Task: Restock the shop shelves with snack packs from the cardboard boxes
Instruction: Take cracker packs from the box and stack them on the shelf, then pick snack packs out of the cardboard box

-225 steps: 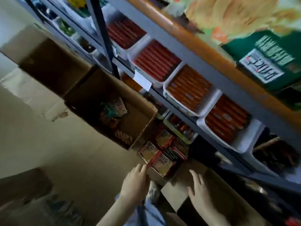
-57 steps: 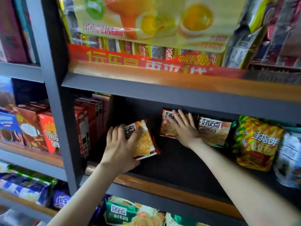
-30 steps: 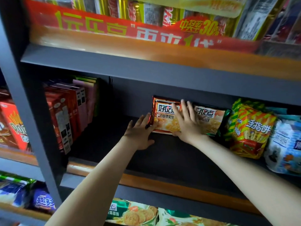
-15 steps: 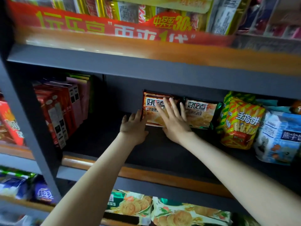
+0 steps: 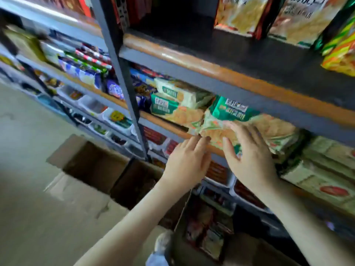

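Observation:
Both my hands hang in front of the shelf below the one with the orange snack packs [image 5: 238,14]. My left hand [image 5: 187,162] has straight fingers near the shelf's wooden front lip [image 5: 167,122] and holds nothing. My right hand [image 5: 249,158] lies with spread fingers against a green-and-white snack pack [image 5: 236,116] at the shelf front. An open cardboard box [image 5: 205,233] with red and yellow snack packs stands on the floor under my arms. The frame is motion-blurred.
A grey upright post [image 5: 123,77] splits the shelving. More green packs [image 5: 172,106] sit left of my hands, pale boxes [image 5: 324,177] to the right. Two more open cardboard boxes [image 5: 92,164] stand on the beige floor [image 5: 38,208], and white trays line the low shelves.
My view has swung down from the upper shelf. Both hands left the orange snack packs there and dropped to the shelf below, in front of the green packs.

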`<state>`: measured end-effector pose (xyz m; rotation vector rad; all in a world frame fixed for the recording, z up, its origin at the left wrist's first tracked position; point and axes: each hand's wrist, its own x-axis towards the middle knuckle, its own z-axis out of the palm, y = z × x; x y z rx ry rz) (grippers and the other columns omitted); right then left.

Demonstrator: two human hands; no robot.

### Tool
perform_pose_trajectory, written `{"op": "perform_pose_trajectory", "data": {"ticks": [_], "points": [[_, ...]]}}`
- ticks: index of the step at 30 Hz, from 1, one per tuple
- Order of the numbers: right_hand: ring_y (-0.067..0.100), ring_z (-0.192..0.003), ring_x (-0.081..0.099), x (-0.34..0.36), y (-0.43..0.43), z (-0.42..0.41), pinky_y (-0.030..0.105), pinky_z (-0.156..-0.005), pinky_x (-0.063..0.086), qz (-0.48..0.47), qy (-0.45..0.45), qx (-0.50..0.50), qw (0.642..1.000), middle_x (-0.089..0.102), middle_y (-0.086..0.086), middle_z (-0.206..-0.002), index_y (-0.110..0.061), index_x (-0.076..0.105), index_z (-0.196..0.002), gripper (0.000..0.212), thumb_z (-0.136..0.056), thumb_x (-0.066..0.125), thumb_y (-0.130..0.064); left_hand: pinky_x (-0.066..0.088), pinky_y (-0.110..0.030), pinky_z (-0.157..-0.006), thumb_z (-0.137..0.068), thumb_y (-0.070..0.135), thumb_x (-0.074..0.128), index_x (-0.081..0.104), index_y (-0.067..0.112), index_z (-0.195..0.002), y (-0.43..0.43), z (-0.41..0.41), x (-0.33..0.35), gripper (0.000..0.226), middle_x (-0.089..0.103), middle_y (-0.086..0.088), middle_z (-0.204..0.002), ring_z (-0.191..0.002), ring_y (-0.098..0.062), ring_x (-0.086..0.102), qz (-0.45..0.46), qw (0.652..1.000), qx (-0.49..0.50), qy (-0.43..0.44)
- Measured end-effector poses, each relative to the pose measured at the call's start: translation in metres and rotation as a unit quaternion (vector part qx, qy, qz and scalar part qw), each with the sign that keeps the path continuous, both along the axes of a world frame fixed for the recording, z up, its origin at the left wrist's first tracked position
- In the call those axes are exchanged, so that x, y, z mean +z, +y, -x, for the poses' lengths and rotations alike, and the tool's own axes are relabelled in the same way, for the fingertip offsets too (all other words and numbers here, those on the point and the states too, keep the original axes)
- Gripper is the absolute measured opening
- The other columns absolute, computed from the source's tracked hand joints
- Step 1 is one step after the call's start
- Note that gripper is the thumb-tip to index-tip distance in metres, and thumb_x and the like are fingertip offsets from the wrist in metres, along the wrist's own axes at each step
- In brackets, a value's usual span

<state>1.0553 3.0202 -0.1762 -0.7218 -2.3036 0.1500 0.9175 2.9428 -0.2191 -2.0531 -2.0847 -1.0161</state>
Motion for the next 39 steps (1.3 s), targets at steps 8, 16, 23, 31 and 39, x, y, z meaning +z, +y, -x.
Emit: {"op": "perform_pose_trajectory", "data": {"ticks": [8,16,23,31,39], "points": [[0.025,-0.103,0.058,-0.227,-0.037,-0.109,0.03,-0.086,0.043,0.197,-0.165,-0.04,0.966,0.064,0.012,-0.109,-0.004,0.059,-0.121,0.035,-0.087,0.063,-0.009,0.053,-0.027,-0.06,-0.084,0.034,0.037,0.065,0.015,-0.111,-0.115,-0.07,-0.221,0.043,0.063,0.001,-0.094,-0.076,-0.021,0.066,0.347,0.926,0.078,-0.13],[0.031,-0.132,0.043,-0.497,-0.085,-0.174,0.028,-0.1,0.034,0.451,-0.326,-0.092,0.825,0.042,0.015,-0.144,-0.009,0.039,-0.143,0.053,-0.093,0.054,0.0,0.036,-0.034,-0.104,-0.099,0.025,0.04,0.031,0.018,-0.148,-0.149,-0.114,-0.424,0.05,0.041,-0.001,-0.142,-0.125,-0.023,0.046,0.477,0.871,0.03,-0.113],[0.036,-0.136,0.028,-0.664,-0.083,-0.209,0.05,-0.107,0.029,0.397,-0.437,-0.197,0.783,0.028,0.018,-0.152,-0.009,0.019,-0.151,0.085,-0.083,0.068,-0.008,0.057,-0.027,-0.068,-0.052,0.036,0.075,0.07,0.014,-0.107,-0.152,-0.184,-0.586,0.059,0.068,-0.004,-0.098,-0.081,-0.019,0.069,0.485,0.867,-0.024,-0.108],[0.031,-0.144,0.014,-0.766,-0.048,-0.217,0.043,-0.117,0.009,0.35,-0.355,-0.253,0.829,0.018,0.018,-0.156,-0.009,0.007,-0.153,0.096,-0.08,0.069,-0.009,0.056,-0.034,-0.066,-0.033,0.018,0.086,0.072,0.007,-0.106,-0.132,-0.218,-0.718,0.075,0.069,-0.014,-0.1,-0.081,-0.03,0.068,0.44,0.897,-0.005,-0.031],[0.039,-0.114,0.047,-0.785,-0.034,-0.241,0.051,-0.094,0.039,0.231,-0.293,-0.219,0.902,0.054,0.023,-0.122,-0.001,0.056,-0.122,0.046,-0.079,0.071,-0.004,0.046,-0.03,-0.088,-0.095,0.018,0.052,0.051,0.011,-0.132,-0.111,-0.238,-0.716,0.037,0.055,-0.008,-0.126,-0.111,-0.026,0.056,0.497,0.78,0.073,-0.373]]}}
